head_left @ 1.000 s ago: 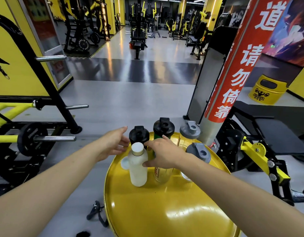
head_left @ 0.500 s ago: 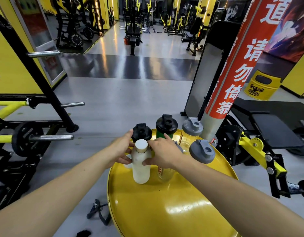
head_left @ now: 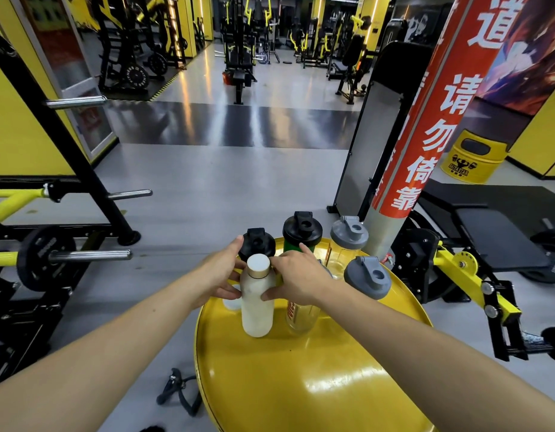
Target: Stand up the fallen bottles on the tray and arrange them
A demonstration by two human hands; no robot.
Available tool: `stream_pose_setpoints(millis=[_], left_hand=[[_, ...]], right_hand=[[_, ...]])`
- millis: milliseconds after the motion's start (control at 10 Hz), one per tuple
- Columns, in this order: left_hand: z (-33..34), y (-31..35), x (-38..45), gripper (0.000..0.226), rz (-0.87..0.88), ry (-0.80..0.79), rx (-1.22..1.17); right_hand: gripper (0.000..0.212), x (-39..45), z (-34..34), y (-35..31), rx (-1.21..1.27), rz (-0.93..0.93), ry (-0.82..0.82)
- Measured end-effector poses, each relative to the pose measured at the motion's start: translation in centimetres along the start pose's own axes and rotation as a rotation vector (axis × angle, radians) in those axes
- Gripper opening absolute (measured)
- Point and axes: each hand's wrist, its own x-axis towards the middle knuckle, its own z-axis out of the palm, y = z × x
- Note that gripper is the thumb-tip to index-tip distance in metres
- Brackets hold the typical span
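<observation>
A white bottle with a pale cap stands upright near the far left of the round yellow tray. My left hand clasps its left side and my right hand presses its right side, thumb on the body. The right palm covers the top of a clear bottle with a red label, also upright. Behind stand a black-lidded shaker, a green bottle with a black lid, and two grey-lidded clear shakers. A small white object lies half hidden under my left hand.
A red and grey pillar rises just behind the tray on the right. A yellow and black gym machine stands to the right, a barbell rack with plates to the left. A black strap lies on the grey floor by the tray.
My left hand has come in from beside the black-lidded shaker and closed on the white bottle's left side. The right hand has stayed on the bottle. The bottle sits slightly nearer the tray's left edge.
</observation>
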Motion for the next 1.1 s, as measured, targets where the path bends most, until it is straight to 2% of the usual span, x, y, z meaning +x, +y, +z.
stream_pose_setpoints(millis=[400, 800, 1000, 1100], left_hand=[[0.3, 0.1, 0.0, 0.083, 0.036, 0.039, 0.019], [0.1, 0.3, 0.1, 0.080, 0.048, 0.053, 0.082], [0.2, 0.6, 0.0, 0.072, 0.027, 0.039, 0.125], [0.3, 1.1, 0.1, 0.067, 0.051, 0.071, 0.153]], right_hand=[[0.063, -0.3, -0.4, -0.3, 0.004, 0.012, 0.041], [0.076, 0.2, 0.6, -0.5, -0.004, 0.075, 0.069], [0.076, -0.2, 0.4, -0.6, -0.011, 0.065, 0.054], [0.076, -0.5, -0.4, -0.5, 0.010, 0.054, -0.006]])
